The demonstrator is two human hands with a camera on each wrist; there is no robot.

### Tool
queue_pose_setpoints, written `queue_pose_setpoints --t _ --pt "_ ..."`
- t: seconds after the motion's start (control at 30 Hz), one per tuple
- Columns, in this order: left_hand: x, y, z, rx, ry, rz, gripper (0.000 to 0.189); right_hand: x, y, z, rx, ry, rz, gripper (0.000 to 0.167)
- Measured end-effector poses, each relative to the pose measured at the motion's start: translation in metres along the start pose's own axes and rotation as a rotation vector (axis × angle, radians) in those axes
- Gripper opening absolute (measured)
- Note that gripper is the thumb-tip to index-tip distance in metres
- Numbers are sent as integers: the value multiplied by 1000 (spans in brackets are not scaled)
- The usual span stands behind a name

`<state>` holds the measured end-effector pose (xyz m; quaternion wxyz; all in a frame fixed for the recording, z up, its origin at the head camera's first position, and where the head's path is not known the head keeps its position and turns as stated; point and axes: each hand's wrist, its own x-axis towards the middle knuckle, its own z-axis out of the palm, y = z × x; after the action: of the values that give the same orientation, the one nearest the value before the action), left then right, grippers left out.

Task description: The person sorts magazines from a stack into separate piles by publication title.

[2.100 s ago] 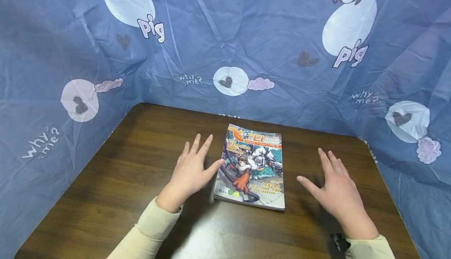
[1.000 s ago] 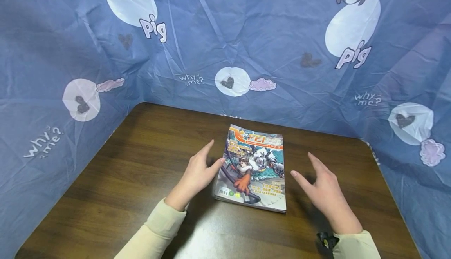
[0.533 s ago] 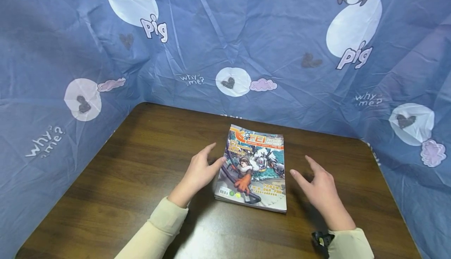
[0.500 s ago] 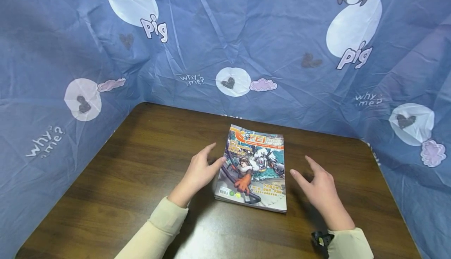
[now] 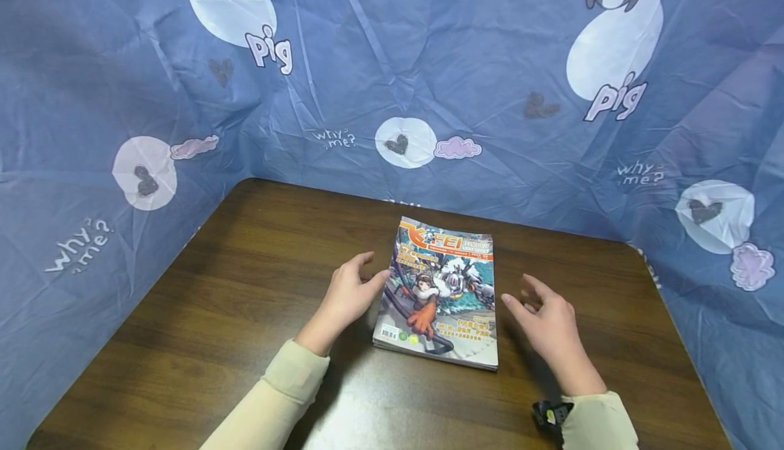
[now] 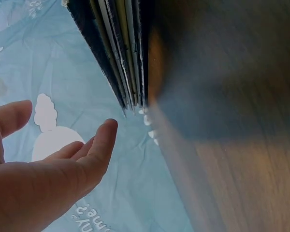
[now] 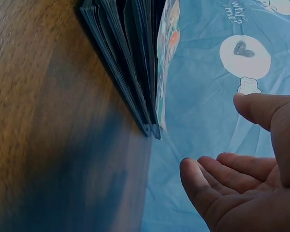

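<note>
A stack of magazines [image 5: 437,293] lies flat on the brown wooden table, its top cover a colourful comic picture with an orange title band. Beside its left edge is my left hand [image 5: 348,295], fingers relaxed, the thumb tip overlapping the cover's edge in the head view. My right hand [image 5: 551,324] hovers just off the right edge, fingers loosely bent and thumb pointing at the stack. Both wrist views show a gap between fingers and magazines; the left wrist view has the layered spines [image 6: 121,53], the right wrist view the page edges [image 7: 130,63]. Neither hand holds anything.
The table [image 5: 202,314] has rounded far corners. Blue cloth [image 5: 343,82] printed with pigs, hearts and words hangs around its back and sides. A black wrist device [image 5: 551,412] sits at my right cuff.
Both hands have drawn in from more spread poses, the right hand moving left toward the stack. Their fingers have bent more. The magazines have stayed put on the table.
</note>
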<state>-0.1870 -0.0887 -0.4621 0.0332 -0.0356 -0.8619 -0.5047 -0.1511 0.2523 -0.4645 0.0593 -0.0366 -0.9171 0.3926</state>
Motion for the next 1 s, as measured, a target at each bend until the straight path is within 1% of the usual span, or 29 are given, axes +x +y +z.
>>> queue_pose_setpoints --t 0.17,0.37,0.47,0.7,1.0 --pt "0 2 1 -18 -5 -6 55 3 2 4 43 -11 26 66" --pt "3 -1 4 -29 -9 -19 54 4 2 7 57 -16 39 64" --pt "5 -2 5 -28 -8 -22 53 6 0 8 50 -18 46 64" --pt "8 -5 9 -18 -6 -21 49 9 -1 13 19 -14 92 64" --pt "14 -8 15 1 1 -30 45 14 4 19 16 -2 71 58"
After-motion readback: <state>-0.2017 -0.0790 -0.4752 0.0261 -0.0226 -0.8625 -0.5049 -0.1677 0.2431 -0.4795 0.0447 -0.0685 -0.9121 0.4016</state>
